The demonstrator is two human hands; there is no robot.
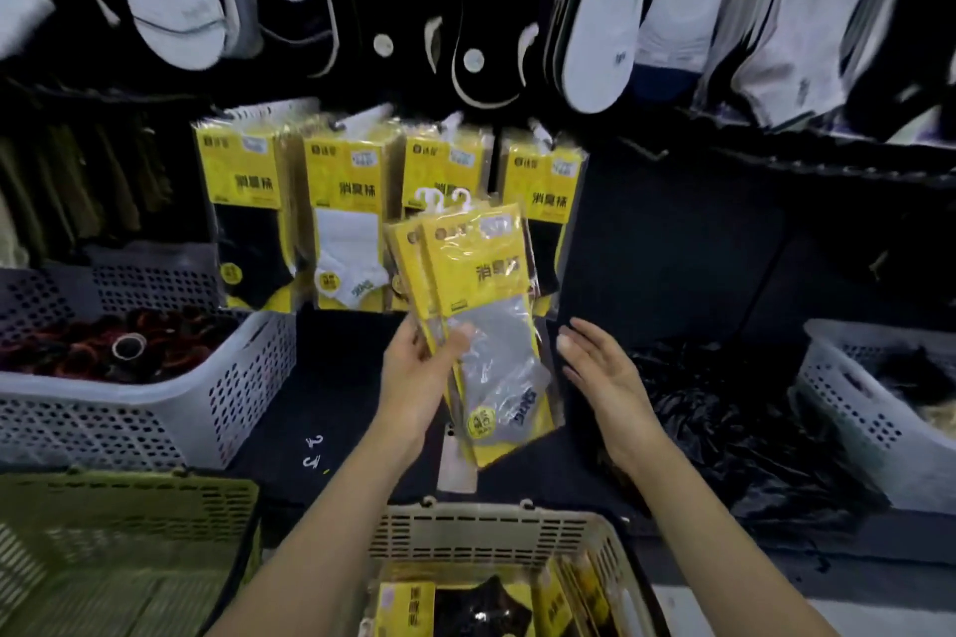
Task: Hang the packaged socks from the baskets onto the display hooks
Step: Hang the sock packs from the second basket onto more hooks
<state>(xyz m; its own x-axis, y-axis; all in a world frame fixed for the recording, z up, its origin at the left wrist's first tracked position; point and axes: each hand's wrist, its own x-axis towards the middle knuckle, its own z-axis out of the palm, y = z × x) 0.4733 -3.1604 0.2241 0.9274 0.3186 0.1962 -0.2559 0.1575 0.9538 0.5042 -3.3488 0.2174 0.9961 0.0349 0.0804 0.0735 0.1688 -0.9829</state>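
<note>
My left hand (421, 370) grips a small stack of yellow sock packs (481, 285) by their lower left edge; the front pack shows grey socks, and white plastic hangers stick up from the top. To the right of the packs, my right hand (595, 367) is spread flat with nothing in it. Behind the held stack, rows of the same yellow sock packs (248, 202) hang on the display hooks. A beige basket (491, 533) near my body holds more yellow packs (406, 608).
A white perforated basket (155, 409) with dark round items stands at left, an olive basket (129, 522) lies at lower left, and another white basket (869, 398) is at right. Black plastic (724, 429) is crumpled on the dark shelf. White and black socks hang above.
</note>
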